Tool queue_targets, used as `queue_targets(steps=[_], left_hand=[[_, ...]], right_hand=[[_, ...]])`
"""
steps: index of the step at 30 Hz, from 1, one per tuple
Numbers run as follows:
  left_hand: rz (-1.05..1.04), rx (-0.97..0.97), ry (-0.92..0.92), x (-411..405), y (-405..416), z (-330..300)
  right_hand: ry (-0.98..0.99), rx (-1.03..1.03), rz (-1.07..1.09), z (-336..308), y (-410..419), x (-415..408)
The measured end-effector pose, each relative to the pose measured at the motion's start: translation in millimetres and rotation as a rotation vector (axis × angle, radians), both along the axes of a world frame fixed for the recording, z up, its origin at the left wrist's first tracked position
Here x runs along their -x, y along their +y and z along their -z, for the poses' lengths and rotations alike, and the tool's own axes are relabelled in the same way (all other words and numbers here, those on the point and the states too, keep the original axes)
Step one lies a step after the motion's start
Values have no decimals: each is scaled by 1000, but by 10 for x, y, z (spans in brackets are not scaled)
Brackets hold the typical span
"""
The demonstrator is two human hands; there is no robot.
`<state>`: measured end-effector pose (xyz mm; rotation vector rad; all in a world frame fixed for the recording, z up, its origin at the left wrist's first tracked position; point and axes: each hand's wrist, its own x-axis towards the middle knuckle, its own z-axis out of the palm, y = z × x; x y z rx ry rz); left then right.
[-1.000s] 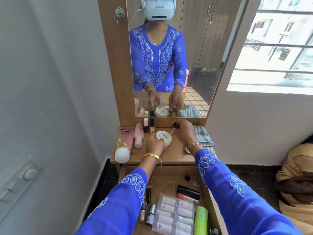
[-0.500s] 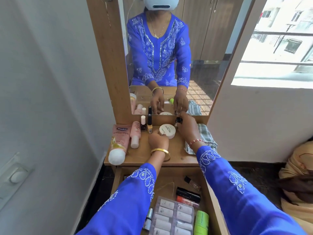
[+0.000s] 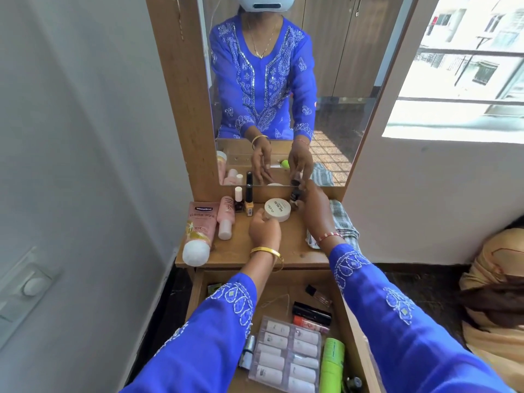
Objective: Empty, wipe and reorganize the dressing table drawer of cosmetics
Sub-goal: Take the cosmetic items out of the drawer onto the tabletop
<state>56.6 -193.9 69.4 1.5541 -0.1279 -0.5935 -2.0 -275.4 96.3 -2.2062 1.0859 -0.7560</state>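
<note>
Drawer (image 3: 347,316) open, sample pack (image 3: 286,355), green tube (image 3: 332,364) inside

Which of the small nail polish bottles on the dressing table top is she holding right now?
The dark bottle right of the white round jar, pinched by her right hand. The white-capped bottle and yellow bottle stand untouched on the left.
</note>
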Motion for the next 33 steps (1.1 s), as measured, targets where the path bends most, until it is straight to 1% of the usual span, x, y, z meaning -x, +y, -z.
queue_targets(steps=[3, 5, 7, 9, 12, 15, 17, 18, 21, 22, 24, 27, 30, 33], left_hand=[[35, 18, -49, 58, 148, -19], [59, 49, -88, 129, 298, -37], [83, 97, -101, 219, 495, -45], [97, 138, -114, 321, 732, -18], [102, 121, -122, 452, 1104, 188], [79, 38, -113, 502, 1420, 444], [55, -13, -124, 474, 1585, 560], [48, -38, -133, 444, 1653, 607], [81, -160, -160, 343, 1827, 727], [109, -209, -173, 321, 1871, 757], [172, -310, -215, 305, 1928, 784], [230, -440, -312, 330, 1937, 795], [285, -556, -385, 349, 1934, 814], [363, -633, -444, 351, 1951, 827]], right_hand=[[-139, 15, 45, 11, 157, 83], [-220, 62, 52, 51, 313, 171], [-271, 110, 64, 113, 514, 285], [-314, 110, 71, 204, 752, 411], [-385, -24, 105, 409, 1161, 560], [-411, -197, 142, 634, 1540, 605], [-326, -273, 91, 807, 1728, 611], [-237, -287, 45, 895, 1793, 611], [182, -179, -158, 1064, 1907, 640], [287, -140, -234, 1079, 1929, 658], [433, -74, -370, 1062, 1969, 687], [562, 41, -519, 1062, 2012, 700], [670, 107, -560, 1075, 2026, 691], [757, 170, -588, 1081, 2028, 677]])
